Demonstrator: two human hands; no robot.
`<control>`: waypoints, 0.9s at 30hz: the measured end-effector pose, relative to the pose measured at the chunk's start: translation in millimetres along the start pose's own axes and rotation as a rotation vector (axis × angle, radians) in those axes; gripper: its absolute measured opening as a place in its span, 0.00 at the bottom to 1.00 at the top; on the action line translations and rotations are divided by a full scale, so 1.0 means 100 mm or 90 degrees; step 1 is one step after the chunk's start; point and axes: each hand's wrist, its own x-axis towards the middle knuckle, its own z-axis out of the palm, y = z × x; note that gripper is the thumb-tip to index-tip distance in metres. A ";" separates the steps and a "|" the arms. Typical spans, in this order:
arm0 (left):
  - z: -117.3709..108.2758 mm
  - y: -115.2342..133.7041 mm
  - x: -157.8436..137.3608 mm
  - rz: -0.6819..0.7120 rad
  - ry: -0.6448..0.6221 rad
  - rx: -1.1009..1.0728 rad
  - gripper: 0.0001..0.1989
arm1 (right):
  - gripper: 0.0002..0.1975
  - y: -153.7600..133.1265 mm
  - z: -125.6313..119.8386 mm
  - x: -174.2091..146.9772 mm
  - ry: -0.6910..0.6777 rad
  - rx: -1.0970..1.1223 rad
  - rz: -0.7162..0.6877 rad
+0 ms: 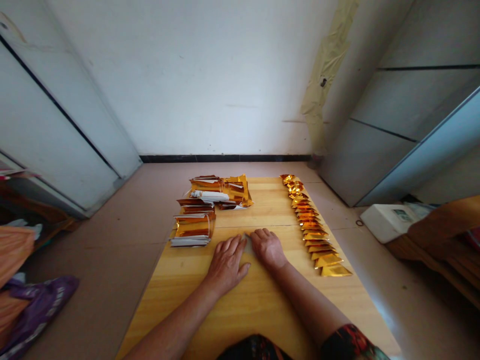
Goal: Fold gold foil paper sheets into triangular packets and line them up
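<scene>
Between my hands a small pale piece of paper [248, 245] lies on the wooden board [210, 325], mostly covered by my fingers. My left hand [226, 262] rests flat along its left side, fingers stretched forward and thumb apart. On the other side, my right hand [267, 248] is closed, with its curled fingers at the paper's upper right edge; the fingertips are partly hidden. Left of my hands stands a bundle of gold foil paper sheets [193, 227]. A second foil paper bundle [236, 190] lies farther back. Folded gold foil pieces [315, 235] form a long row at the right.
A white wall [210, 80] with a dark baseboard stands beyond the board. Grey cabinets flank both sides. On the right, a white box [390, 220] sits by wooden furniture [446, 230]. A purple bag [45, 305] is at the lower left on the tiled floor [97, 280].
</scene>
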 end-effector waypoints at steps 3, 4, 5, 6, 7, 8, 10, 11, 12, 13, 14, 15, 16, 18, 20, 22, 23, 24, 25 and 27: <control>-0.01 0.02 0.01 -0.007 -0.005 0.005 0.28 | 0.08 0.01 0.02 0.02 0.015 0.017 0.030; -0.02 0.02 0.01 -0.008 -0.006 0.005 0.28 | 0.08 0.01 0.02 0.03 0.022 0.025 0.036; -0.02 0.02 0.01 -0.007 -0.007 0.004 0.29 | 0.08 0.01 0.02 0.03 0.027 0.031 0.040; -0.02 0.02 0.02 -0.003 -0.008 0.004 0.29 | 0.08 0.01 0.03 0.03 0.032 0.034 0.043; -0.02 0.01 0.03 0.003 -0.010 0.004 0.29 | 0.08 0.01 0.03 0.03 0.035 0.034 0.044; -0.03 0.01 0.03 0.011 -0.012 0.004 0.29 | 0.09 0.00 0.03 0.03 0.037 0.030 0.044; -0.04 -0.01 0.06 0.028 -0.021 0.004 0.29 | 0.09 -0.01 0.04 0.04 0.040 0.021 0.049; -0.05 -0.02 0.07 0.035 -0.027 0.004 0.29 | 0.09 -0.02 0.04 0.05 0.041 0.018 0.056; -0.06 -0.03 0.08 0.042 -0.034 0.004 0.29 | 0.09 -0.02 0.04 0.06 0.044 0.017 0.068; -0.07 -0.03 0.09 0.048 -0.040 0.003 0.29 | 0.10 -0.03 0.03 0.07 0.047 0.018 0.083; -0.09 -0.04 0.11 0.051 -0.045 0.003 0.29 | 0.09 -0.03 0.03 0.09 0.049 0.019 0.101; -0.10 -0.04 0.11 0.054 -0.048 0.004 0.28 | 0.09 -0.03 0.03 0.10 0.049 0.019 0.119; -0.11 -0.04 0.12 0.056 -0.050 0.004 0.27 | 0.09 -0.03 0.02 0.12 0.048 0.017 0.137; -0.12 -0.03 0.12 0.058 -0.050 0.004 0.26 | 0.08 -0.03 0.01 0.15 0.040 0.008 0.160; -0.12 -0.02 0.12 0.058 -0.048 0.001 0.26 | 0.08 -0.04 0.00 0.16 0.028 -0.003 0.158; -0.11 -0.02 0.12 0.056 -0.046 -0.004 0.27 | 0.07 -0.06 0.00 0.16 0.012 -0.013 0.131; -0.10 -0.02 0.12 0.054 -0.046 -0.007 0.27 | 0.07 -0.07 0.00 0.15 0.003 -0.016 0.113; -0.09 -0.02 0.11 0.051 -0.046 -0.009 0.27 | 0.07 -0.08 0.01 0.14 -0.006 -0.020 0.096; -0.09 -0.02 0.11 0.050 -0.046 -0.011 0.27 | 0.07 -0.09 0.01 0.13 -0.015 -0.023 0.082; -0.07 -0.03 0.11 0.049 -0.043 -0.010 0.27 | 0.07 -0.11 0.02 0.12 -0.033 -0.029 0.064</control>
